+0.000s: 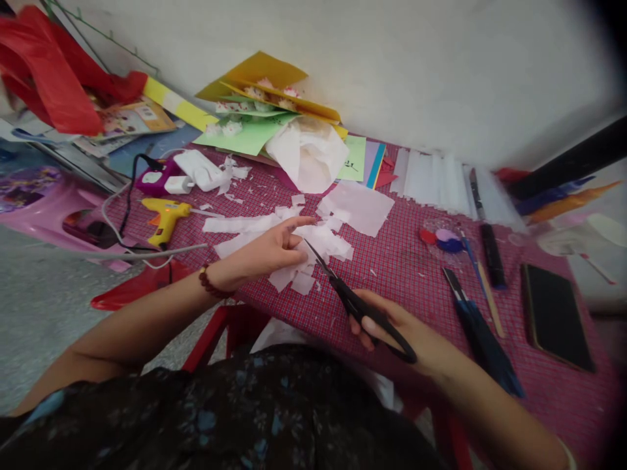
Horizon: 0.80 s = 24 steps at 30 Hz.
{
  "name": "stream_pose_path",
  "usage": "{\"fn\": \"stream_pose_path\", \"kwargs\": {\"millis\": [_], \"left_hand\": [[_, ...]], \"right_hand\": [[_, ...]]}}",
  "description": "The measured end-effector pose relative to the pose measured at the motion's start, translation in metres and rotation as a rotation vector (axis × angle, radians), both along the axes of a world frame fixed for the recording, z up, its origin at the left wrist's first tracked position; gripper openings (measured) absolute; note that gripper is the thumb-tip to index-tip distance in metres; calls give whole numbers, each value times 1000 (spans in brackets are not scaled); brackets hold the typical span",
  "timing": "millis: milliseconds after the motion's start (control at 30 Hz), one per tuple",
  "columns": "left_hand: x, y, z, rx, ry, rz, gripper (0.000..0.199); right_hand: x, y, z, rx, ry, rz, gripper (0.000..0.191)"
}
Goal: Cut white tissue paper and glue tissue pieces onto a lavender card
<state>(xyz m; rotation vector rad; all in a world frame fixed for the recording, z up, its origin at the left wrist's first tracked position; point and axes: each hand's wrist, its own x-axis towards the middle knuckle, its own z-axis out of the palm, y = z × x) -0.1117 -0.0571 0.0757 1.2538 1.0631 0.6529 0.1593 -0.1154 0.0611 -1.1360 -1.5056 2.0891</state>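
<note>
My right hand (379,320) is closed round the handles of black scissors (350,297), whose blades point up and left. The blade tips come close to the thumb of my left hand (279,247). On that hand the index finger stretches to the right while the thumb and other fingers are bent together; whatever is between them is too small to make out. Several cut strips of white paper (232,224) lie spread beneath and around my left hand. A larger white sheet (367,212) lies just beyond them.
A yellow glue gun (169,219) and a white plug adapter (200,171) are at left. Coloured cards (245,134) and crumpled white paper (308,153) stand against the wall. On the right lie a dark phone (556,316), a box cutter (491,254) and a dark blue folded item (484,346).
</note>
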Motion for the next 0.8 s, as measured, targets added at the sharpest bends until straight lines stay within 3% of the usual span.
{"fn": "stream_pose_path", "kwargs": {"millis": [200,500,800], "left_hand": [[3,1,-1,38,22,-18,82],[3,8,0,33,104,-58,87],[10,13,0,-189,-59,32,88]], "right_hand": [[-3,-1,6,-2,-61,7,69],[-1,1,1,3,-136,-26,61],[-4,0,6,195,-171,-30,46]]}}
